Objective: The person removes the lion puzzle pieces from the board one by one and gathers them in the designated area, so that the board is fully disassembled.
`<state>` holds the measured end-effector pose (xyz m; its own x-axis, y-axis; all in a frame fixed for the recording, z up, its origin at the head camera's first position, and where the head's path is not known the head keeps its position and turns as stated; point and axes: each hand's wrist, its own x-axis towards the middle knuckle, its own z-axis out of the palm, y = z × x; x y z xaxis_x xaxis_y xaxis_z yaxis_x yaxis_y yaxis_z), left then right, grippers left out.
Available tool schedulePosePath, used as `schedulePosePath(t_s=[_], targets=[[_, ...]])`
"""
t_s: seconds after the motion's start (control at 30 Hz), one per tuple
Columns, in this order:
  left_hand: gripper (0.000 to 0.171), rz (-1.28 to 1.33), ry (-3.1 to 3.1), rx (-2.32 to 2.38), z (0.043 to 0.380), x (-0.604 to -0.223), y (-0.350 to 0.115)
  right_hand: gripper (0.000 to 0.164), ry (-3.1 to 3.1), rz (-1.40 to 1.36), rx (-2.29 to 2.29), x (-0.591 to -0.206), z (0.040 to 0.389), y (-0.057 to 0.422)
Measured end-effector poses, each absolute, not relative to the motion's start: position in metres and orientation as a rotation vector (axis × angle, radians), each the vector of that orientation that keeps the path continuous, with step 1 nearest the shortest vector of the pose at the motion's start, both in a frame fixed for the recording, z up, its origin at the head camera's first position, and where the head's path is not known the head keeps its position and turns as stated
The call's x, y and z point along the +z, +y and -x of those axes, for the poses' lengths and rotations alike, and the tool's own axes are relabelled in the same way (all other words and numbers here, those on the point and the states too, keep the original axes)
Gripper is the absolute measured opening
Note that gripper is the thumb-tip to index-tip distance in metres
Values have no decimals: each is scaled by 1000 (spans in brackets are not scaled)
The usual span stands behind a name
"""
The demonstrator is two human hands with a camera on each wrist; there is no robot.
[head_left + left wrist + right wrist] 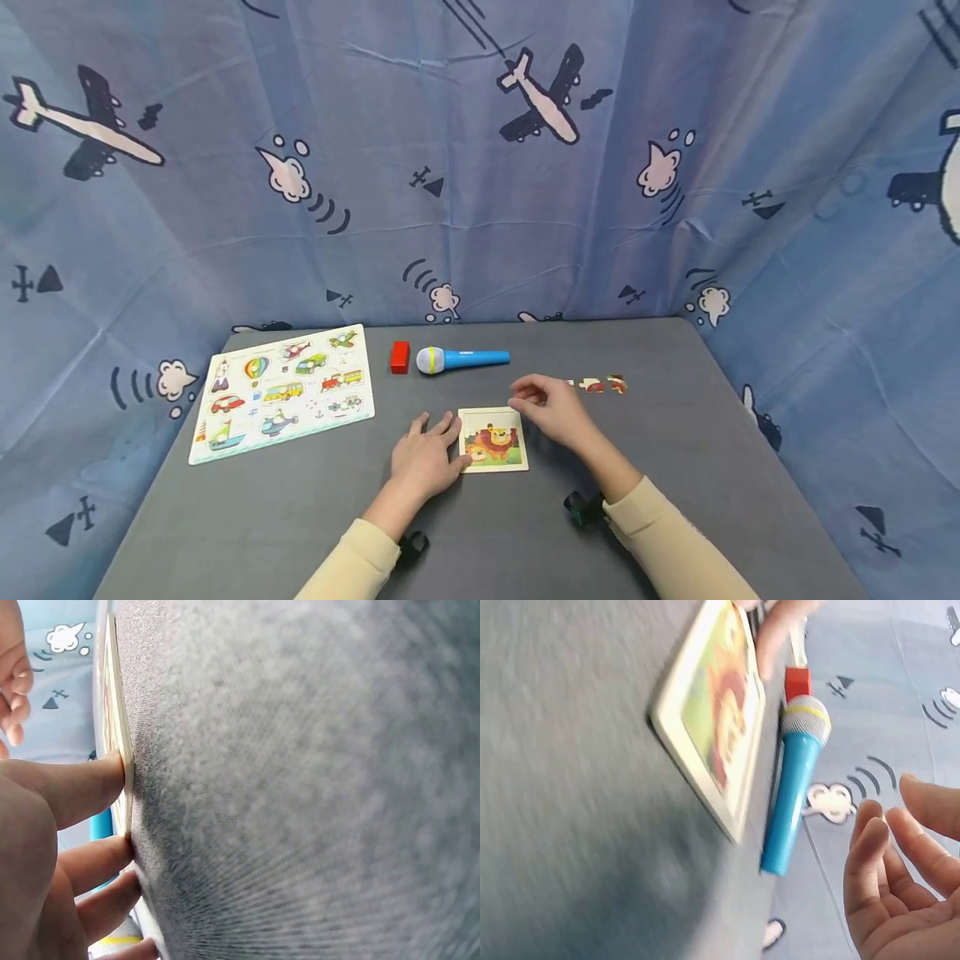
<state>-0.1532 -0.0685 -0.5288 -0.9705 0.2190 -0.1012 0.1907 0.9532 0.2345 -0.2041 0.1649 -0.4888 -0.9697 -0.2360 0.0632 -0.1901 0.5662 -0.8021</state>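
A small square jigsaw puzzle (491, 446) with a lion picture lies in a pale wooden frame on the table. Inside the frame's far side, a pale strip shows above the picture. My left hand (426, 457) rests at its left side with fingers spread; the thumb (94, 784) lies on the frame's edge. Over the frame's far right corner hovers my right hand (551, 408), fingers loosely bent and nothing between them in the right wrist view. Several loose jigsaw pieces (592, 386) lie beyond that hand, one of them partly hidden by it.
Behind the puzzle lie a blue toy microphone (476, 358) and a red block (400, 357). A white picture board of vehicles (285, 396) covers the grey table's (300, 517) far left. A blue curtain (450, 192) with printed planes hangs along the back.
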Motion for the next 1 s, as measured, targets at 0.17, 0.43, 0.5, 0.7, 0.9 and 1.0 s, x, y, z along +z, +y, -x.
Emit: schedulePosePath(t_s=[0.17,0.43,0.5,0.7,0.9,1.0], targets=[[68,-313,2986,348,155,-530,-71,25,2649,394,-1358,-499,204,143],[67,-318,2990,335,155,-528,-72,18,2589,420,-1146,-513,205,115],[67,-318,2987,337,154,-528,-72,18,2583,449,-1093,-517,204,111],[67,-340,2990,359,154,-529,-70,18,2582,495,-1011,-522,201,105],[67,-326,2995,359,154,-530,-71,18,2592,484,-992,-525,200,103],[67,-323,2986,355,154,-531,-71,18,2592,462,-1000,-526,200,103]])
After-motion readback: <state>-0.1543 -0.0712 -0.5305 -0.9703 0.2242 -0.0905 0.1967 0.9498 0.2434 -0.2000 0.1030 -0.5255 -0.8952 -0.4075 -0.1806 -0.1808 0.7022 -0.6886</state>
